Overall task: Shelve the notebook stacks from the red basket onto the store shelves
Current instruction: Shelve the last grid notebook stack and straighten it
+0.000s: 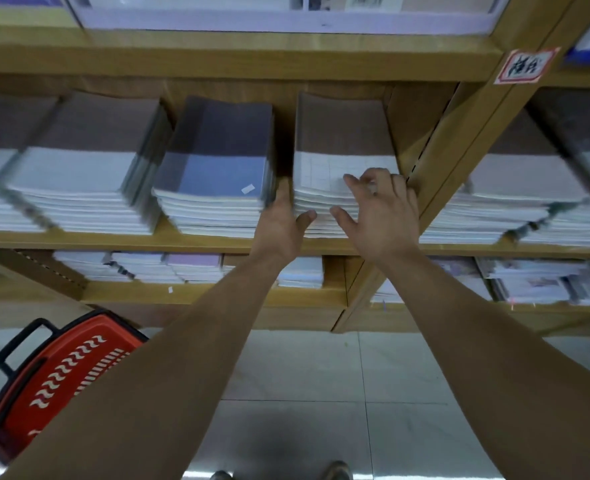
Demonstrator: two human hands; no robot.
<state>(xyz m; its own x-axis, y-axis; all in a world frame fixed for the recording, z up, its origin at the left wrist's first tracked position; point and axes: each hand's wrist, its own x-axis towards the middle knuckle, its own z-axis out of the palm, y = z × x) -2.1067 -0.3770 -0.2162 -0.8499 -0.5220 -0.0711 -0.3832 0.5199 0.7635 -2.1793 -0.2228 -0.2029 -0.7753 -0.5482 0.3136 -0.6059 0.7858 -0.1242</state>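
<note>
A stack of white gridded notebooks (324,174) lies on the middle wooden shelf (189,242), hard against the upright divider on its right. My left hand (281,220) presses flat on the stack's left side, thumb across its front edge. My right hand (380,209) rests with fingers spread on the stack's top and front right corner. Neither hand grips anything. The red basket (54,375) stands on the floor at lower left, partly hidden by my left forearm; its contents are not visible.
A blue-covered notebook stack (217,168) sits just left of my left hand, with white stacks (79,181) further left and others (515,202) beyond the divider (459,140). The lower shelf (217,292) holds thinner piles. Pale floor tiles (321,393) lie below.
</note>
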